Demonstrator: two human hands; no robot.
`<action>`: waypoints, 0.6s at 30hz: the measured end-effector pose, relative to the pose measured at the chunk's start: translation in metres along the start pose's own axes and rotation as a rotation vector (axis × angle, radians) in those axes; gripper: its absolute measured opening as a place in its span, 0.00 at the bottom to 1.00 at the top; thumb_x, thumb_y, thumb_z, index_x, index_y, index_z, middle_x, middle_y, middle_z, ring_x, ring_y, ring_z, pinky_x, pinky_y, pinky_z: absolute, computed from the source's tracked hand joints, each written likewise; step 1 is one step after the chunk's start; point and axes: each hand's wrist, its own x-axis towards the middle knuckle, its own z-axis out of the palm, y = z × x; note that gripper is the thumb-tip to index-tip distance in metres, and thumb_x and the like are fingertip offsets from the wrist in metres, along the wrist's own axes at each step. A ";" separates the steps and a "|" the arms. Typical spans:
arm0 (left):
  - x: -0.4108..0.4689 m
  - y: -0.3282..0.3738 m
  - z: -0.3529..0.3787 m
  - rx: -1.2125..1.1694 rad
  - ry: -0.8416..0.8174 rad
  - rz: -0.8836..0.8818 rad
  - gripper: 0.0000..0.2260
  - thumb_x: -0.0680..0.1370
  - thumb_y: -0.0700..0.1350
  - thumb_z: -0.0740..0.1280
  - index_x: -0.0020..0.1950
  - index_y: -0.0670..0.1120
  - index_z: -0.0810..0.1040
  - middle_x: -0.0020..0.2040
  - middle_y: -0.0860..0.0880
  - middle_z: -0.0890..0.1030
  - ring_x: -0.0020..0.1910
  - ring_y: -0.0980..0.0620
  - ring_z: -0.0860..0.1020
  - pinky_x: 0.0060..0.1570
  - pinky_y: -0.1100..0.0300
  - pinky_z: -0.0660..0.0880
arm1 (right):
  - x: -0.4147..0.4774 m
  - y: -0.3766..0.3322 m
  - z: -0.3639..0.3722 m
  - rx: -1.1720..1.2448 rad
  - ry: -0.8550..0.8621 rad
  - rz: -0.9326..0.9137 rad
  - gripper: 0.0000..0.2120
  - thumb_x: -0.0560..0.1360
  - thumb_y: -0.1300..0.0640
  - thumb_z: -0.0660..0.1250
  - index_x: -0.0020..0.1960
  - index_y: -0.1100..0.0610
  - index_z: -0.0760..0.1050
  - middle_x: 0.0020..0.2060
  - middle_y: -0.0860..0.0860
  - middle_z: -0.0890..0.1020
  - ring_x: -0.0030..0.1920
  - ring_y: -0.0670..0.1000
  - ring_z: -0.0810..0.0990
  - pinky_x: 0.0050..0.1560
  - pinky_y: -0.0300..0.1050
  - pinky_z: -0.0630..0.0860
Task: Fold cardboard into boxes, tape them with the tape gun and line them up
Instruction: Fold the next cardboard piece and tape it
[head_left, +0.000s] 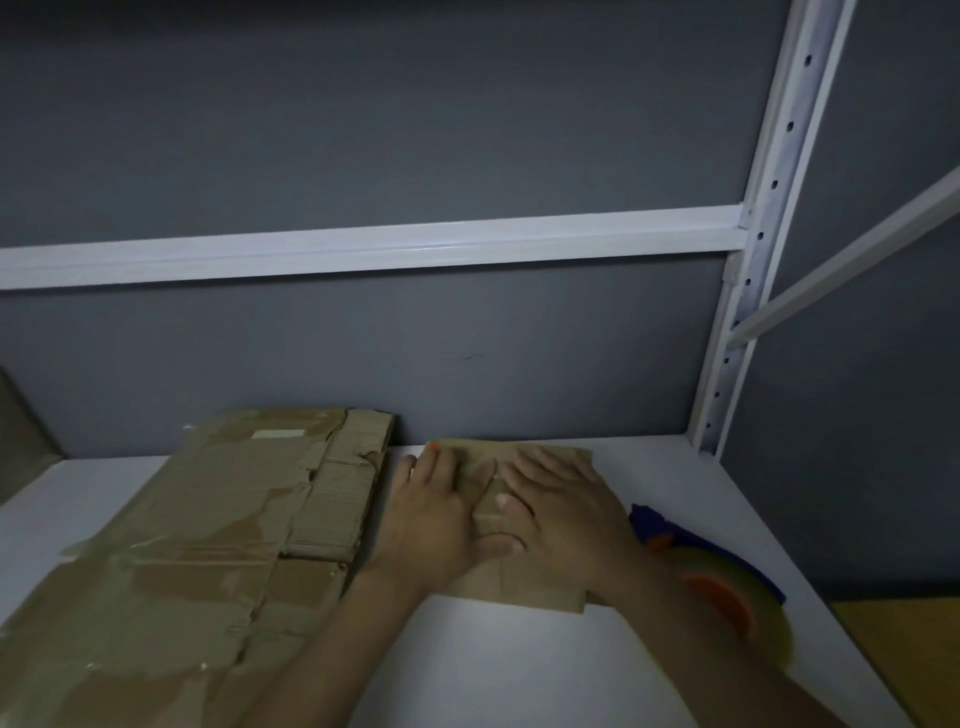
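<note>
the left hand (431, 519) and right hand (566, 514) lie side by side, fingers straight, pressing the small flat cardboard (524, 584) at 6 o'clock on the white shelf (519, 665). each grip is open and curls round nothing. a large taped cardboard (208, 519) lies flat at 8 o'clock. the tape gun (722, 592) rests at 4 o'clock.

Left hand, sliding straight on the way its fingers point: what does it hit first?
Likely the grey back wall. The left hand lies flat on the small cardboard piece, fingertips near its far edge, the wall just behind. The large flattened cardboard lies to its left, out of line.
</note>
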 end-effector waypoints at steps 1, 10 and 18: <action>-0.001 -0.005 0.001 -0.020 -0.005 -0.012 0.44 0.68 0.77 0.50 0.64 0.45 0.79 0.59 0.42 0.79 0.61 0.38 0.76 0.62 0.43 0.70 | 0.000 0.002 0.001 -0.001 0.017 0.015 0.38 0.76 0.34 0.28 0.78 0.51 0.49 0.78 0.44 0.50 0.76 0.44 0.46 0.71 0.40 0.38; 0.000 -0.018 -0.012 -0.410 -0.181 -0.343 0.59 0.63 0.67 0.74 0.80 0.44 0.43 0.77 0.46 0.59 0.74 0.49 0.62 0.69 0.59 0.64 | -0.008 0.022 0.008 0.474 0.058 0.296 0.30 0.83 0.46 0.47 0.78 0.52 0.36 0.76 0.44 0.35 0.77 0.45 0.39 0.70 0.39 0.46; -0.018 -0.008 -0.014 -0.501 -0.055 -0.485 0.41 0.60 0.63 0.79 0.67 0.48 0.70 0.53 0.52 0.82 0.50 0.53 0.80 0.44 0.64 0.74 | -0.029 0.002 0.004 0.894 0.066 0.610 0.25 0.82 0.43 0.49 0.77 0.50 0.52 0.65 0.53 0.71 0.56 0.53 0.73 0.50 0.43 0.68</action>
